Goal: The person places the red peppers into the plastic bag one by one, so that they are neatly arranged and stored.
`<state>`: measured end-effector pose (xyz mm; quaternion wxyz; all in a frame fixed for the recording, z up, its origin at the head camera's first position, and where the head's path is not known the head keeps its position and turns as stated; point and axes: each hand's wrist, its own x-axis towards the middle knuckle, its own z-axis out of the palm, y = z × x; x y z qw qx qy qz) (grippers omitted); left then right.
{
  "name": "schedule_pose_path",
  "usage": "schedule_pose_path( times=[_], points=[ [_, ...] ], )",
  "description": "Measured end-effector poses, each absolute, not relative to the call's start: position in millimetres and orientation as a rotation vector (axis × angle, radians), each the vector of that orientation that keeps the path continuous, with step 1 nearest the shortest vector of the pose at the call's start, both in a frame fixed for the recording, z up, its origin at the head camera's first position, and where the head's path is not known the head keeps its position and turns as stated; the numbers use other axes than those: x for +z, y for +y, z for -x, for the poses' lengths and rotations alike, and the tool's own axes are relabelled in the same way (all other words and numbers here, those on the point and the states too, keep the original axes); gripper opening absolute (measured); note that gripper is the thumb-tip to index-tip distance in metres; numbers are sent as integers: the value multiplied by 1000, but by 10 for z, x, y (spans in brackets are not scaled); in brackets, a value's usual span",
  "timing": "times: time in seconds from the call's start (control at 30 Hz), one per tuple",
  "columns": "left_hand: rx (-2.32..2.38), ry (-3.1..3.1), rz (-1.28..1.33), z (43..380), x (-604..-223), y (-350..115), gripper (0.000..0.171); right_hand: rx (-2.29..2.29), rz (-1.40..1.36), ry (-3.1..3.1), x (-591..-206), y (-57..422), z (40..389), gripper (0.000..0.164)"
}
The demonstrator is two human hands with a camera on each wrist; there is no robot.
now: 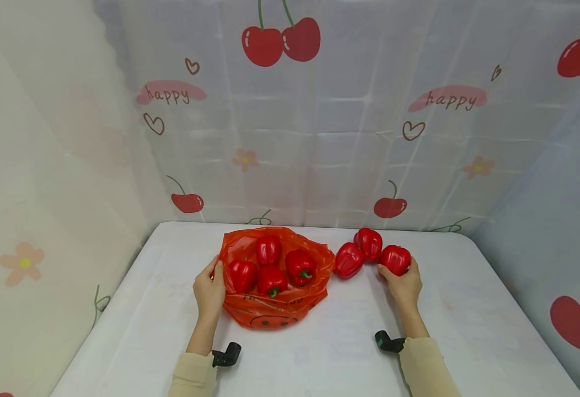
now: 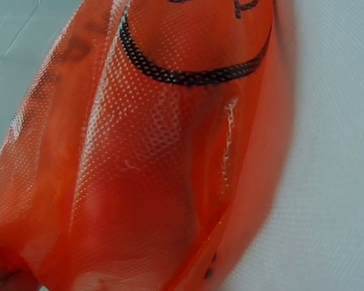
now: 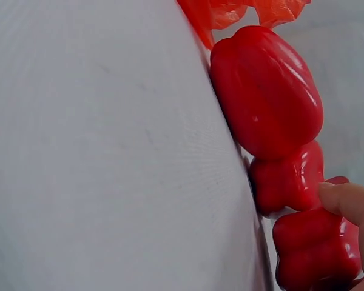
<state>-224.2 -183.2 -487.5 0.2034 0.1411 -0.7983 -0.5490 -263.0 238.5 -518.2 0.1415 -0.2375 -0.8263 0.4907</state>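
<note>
An orange-red plastic bag [image 1: 265, 320] stands open on the table with several red bell peppers [image 1: 268, 251] inside. My left hand [image 1: 209, 289] pinches the bag's left rim; in the left wrist view the bag's side [image 2: 151, 151] fills most of the picture, with a bit of finger [image 2: 18, 282] low at the left. To the right of the bag, my right hand [image 1: 405, 284] grips a red bell pepper [image 1: 396, 259] between thumb and fingers. Beside it lie two more bell peppers, one close to the bag [image 1: 349, 260] and one behind [image 1: 368, 245].
The white table [image 1: 290, 364] has rounded far corners. A pale curtain [image 1: 310, 132] printed with cherries hangs behind it and along both sides. Black wrist cameras sit on the left wrist [image 1: 226, 354] and right wrist [image 1: 389, 342].
</note>
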Motion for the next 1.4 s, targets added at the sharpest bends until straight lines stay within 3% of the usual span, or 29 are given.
schedule_pose_path(
  times=[0.57, 1.07, 1.4],
  points=[
    [-1531, -2229, -381, 2246, -4861, -1835, 39, 1389, 397, -2253, -4756, 2094, 2590, 83],
    [-1517, -2228, -398, 2247, -4863, -1851, 39, 1478, -15, -2320, -4317, 1320, 2537, 93],
    [-1526, -2222, -375, 2239, -4858, -1844, 39, 1534, -285, -2406, -4277, 781, 2572, 92]
  ],
)
